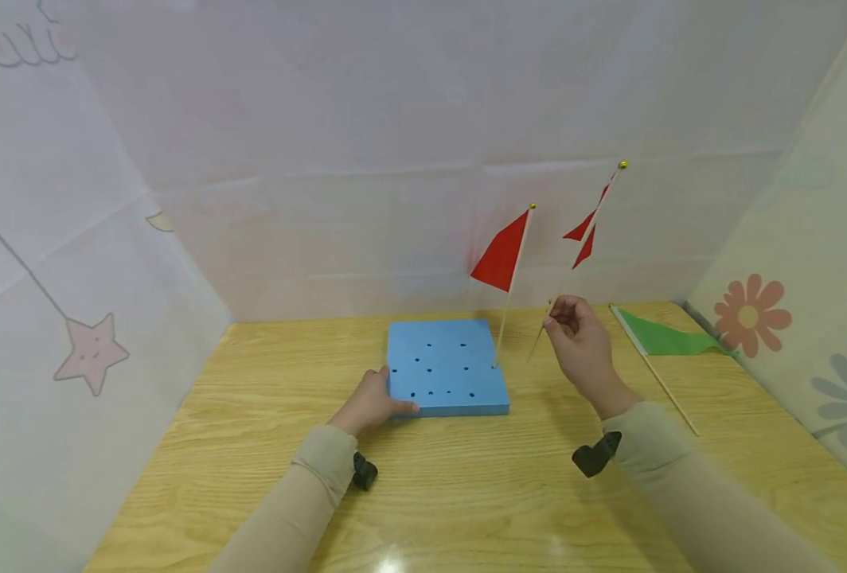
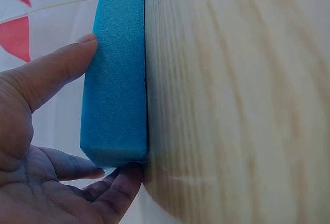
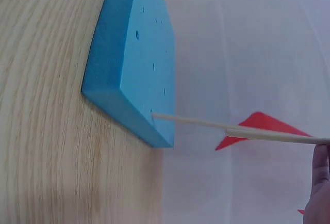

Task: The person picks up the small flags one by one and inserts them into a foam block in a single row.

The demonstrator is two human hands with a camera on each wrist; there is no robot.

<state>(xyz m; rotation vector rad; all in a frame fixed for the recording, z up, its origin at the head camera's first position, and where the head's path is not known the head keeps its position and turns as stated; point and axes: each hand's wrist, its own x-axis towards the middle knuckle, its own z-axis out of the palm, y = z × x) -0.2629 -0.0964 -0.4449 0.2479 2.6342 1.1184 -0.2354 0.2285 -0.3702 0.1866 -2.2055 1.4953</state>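
Note:
A blue foam block with several small holes in its top lies flat on the table. My left hand grips its near left corner, thumb on the front edge and fingers by the left side; the left wrist view shows the thumb on the foam. A red flag stands, leaning slightly, in a hole near the block's right edge. To the right of the block, my right hand pinches the stick of a second red flag, tilted in the air. Its lower stick end is apart from the block.
At the right a green flag on a pale stick lies on the wooden table. White patterned cloth hangs behind the table and along both sides.

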